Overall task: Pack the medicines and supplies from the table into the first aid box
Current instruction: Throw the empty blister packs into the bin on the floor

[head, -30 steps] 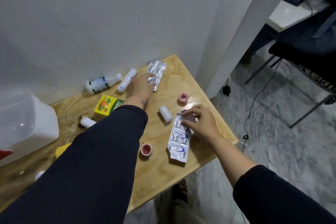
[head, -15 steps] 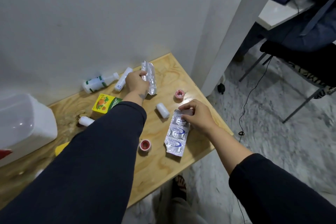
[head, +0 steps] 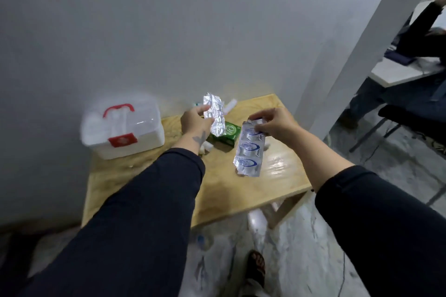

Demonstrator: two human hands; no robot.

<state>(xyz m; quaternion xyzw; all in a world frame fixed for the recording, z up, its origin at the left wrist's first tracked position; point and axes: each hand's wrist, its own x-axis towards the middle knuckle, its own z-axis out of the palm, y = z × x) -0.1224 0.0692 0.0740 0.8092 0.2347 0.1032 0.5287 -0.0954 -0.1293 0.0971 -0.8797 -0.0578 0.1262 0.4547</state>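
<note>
My left hand (head: 195, 121) holds a plain silver blister pack (head: 214, 116) upright above the wooden table (head: 149, 185). From my right hand (head: 272, 123) hangs a second blister pack with blue print (head: 249, 152), pinched at its top end. The white first aid box (head: 123, 128), with a red handle and red latch, stands shut at the table's left back. A green carton (head: 226, 134) lies between my hands. A white roll (head: 205, 148) peeks out beside my left wrist. A white tube (head: 229, 106) lies near the wall.
A grey wall runs behind the table and a white pillar (head: 357, 43) rises at the right. Beyond it a seated person (head: 420, 38) is at a white desk. Marble floor and my sandalled foot (head: 257, 265) show below the table's front edge.
Both hands have lifted their blister packs off the table. The view has swung left and back, bringing the first aid box fully into sight.
</note>
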